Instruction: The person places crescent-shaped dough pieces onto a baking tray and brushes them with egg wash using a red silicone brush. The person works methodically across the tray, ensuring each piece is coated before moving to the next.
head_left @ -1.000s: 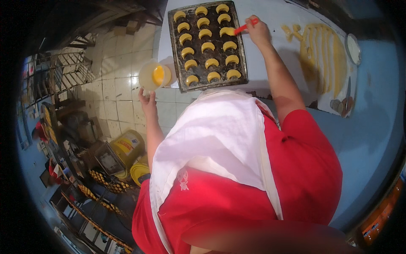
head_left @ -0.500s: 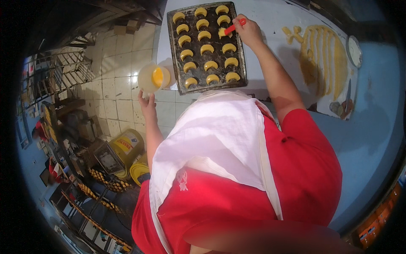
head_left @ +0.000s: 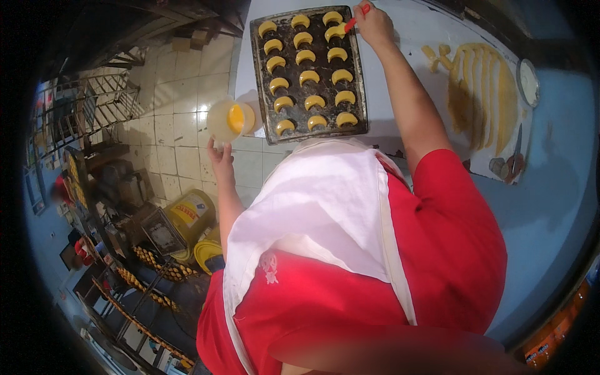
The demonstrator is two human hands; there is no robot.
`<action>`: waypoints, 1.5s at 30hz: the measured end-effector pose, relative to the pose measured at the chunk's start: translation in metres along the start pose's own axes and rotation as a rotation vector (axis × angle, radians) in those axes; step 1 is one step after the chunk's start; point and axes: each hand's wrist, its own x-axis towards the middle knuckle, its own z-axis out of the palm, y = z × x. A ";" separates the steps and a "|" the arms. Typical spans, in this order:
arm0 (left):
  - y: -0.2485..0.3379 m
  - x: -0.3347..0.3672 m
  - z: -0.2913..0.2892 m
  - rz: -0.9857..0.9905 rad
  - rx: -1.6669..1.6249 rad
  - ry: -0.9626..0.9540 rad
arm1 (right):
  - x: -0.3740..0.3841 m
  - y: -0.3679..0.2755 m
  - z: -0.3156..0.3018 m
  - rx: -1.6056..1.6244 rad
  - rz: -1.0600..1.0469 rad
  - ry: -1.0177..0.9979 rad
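Note:
My right hand (head_left: 375,25) is closed on the red handle of a pastry brush (head_left: 351,25). Its bristles touch a crescent-shaped piece of dough (head_left: 332,32) in the right column, near the far end of a dark baking tray (head_left: 294,94). Three columns of yellow crescents lie on this tray, many of them glossy. Left of the tray, my left hand (head_left: 220,156) grips a translucent plastic tub (head_left: 220,120) with orange-yellow egg wash (head_left: 236,119) inside. The fingers are wrapped at the tub's near side.
On the white table (head_left: 419,81) to the right lies a sheet of dough (head_left: 481,94) cut into strips, beside a round white container (head_left: 528,82) and a knife (head_left: 517,140). Yellow buckets (head_left: 190,215) stand on the tiled floor at left, near racks of baked goods (head_left: 150,275).
The brush has moved from the third crescent of the right column to the second, farther away. My left hand still holds the tub; the whole view has shifted slightly.

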 end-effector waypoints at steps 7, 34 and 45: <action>-0.004 0.003 -0.003 -0.016 0.013 0.004 | 0.009 0.000 0.007 -0.044 -0.043 -0.034; -0.010 0.009 -0.002 0.074 -0.082 -0.010 | 0.044 -0.010 0.001 0.236 0.110 -0.049; 0.084 -0.027 0.037 0.679 0.538 0.065 | -0.123 -0.192 -0.019 0.588 -0.364 -0.512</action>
